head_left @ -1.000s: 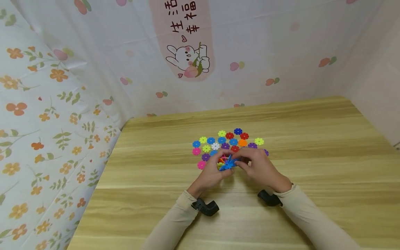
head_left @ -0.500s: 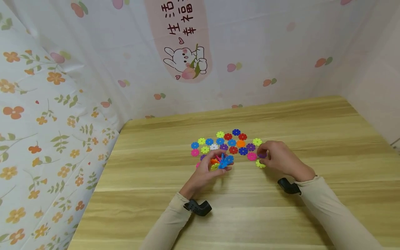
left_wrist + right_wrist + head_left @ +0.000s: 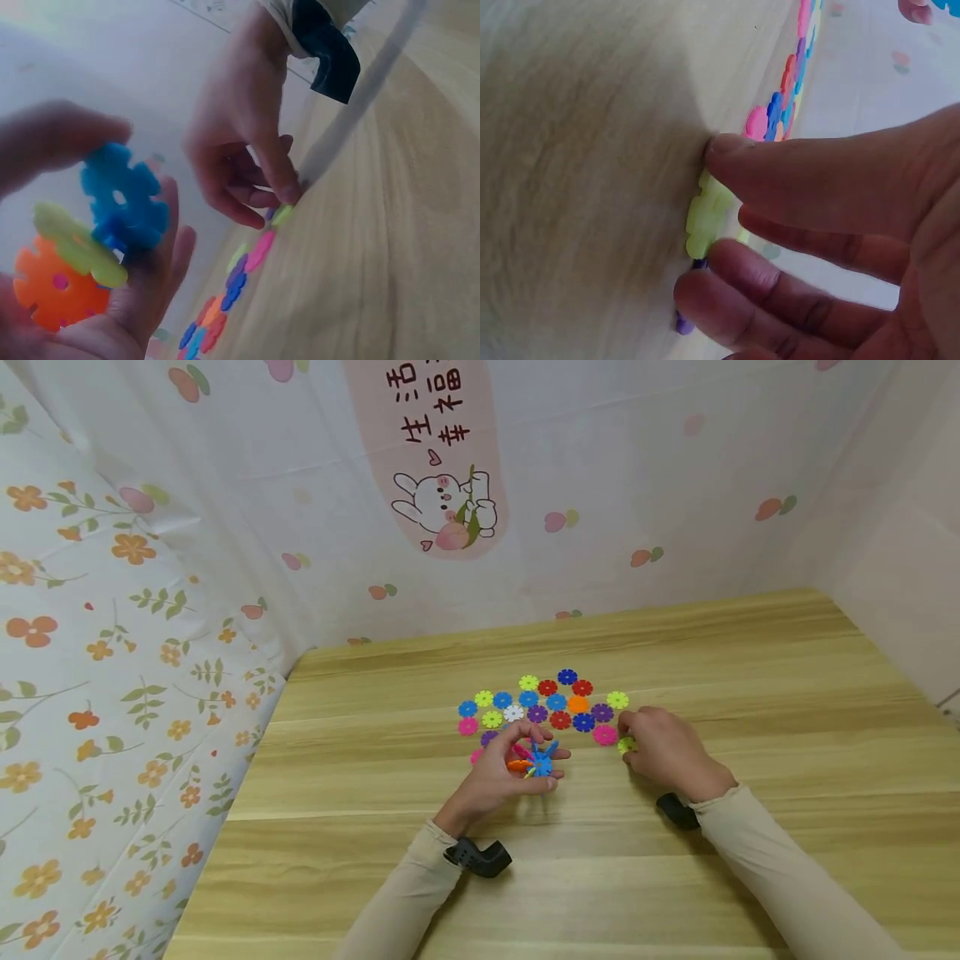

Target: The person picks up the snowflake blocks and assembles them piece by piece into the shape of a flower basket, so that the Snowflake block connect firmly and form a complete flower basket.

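Yellow disc [image 3: 707,214] is down at the table [image 3: 570,885] just under the right hand [image 3: 669,752], fingers bent round it (can't tell if it's pinched), way nearer than the left hand [image 3: 498,777], off leftward holding the cluster [image 3: 542,766].

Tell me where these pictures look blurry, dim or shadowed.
Head view: bright, fairly even light, the loose snowflake discs clear in colour though small; left wrist view: hazy and soft, a long shadow crossing the wooden tabletop from the right hand; right wrist view: dimmer, the wood grain soft, a broad shadow darkening the tabletop.
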A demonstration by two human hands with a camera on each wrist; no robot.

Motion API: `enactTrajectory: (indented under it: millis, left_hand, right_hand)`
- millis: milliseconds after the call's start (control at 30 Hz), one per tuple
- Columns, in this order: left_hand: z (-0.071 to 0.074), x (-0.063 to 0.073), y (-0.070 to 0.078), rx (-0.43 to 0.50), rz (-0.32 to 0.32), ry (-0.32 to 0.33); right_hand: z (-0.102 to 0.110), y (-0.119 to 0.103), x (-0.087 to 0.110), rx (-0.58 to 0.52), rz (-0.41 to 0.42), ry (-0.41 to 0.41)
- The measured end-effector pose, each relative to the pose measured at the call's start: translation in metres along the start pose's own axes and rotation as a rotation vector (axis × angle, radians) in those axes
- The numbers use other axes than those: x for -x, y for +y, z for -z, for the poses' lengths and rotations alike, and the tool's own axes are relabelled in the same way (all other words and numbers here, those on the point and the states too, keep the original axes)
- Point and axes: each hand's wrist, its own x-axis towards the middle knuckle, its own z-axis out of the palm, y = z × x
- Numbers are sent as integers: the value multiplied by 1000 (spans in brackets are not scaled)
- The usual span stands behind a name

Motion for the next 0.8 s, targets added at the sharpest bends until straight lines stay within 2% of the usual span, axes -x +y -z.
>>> enactTrajectory:
  millis: [100,267,333,467,567,633,800]
  left_hand:
    - [-1,0,-1,-8,-26,-22]
    - [-1,0,-2,-157,-64,4]
    - [0,0,-2,-218,-61,9]
    - [1,1,-2,-261,-46,-8]
    - [0,1,-3,-240,-65,-37]
    - [0,1,-5,-266,-84,-45]
    - [1,2,-6,-358,-65,-10]
  right_hand:
    - [1,-1,1,-6,-27,-25]
    - [2,1,0,-68,-38,-62]
    - [2,1,-1,-89,-37,-78]
    - [3,3,-2,-105,-31,-85]
    - [1,5,-2,-126,9,-71]
    - [-1,6,-2,-168,46,-77]
    - [-3,0,1,-292,116,-66]
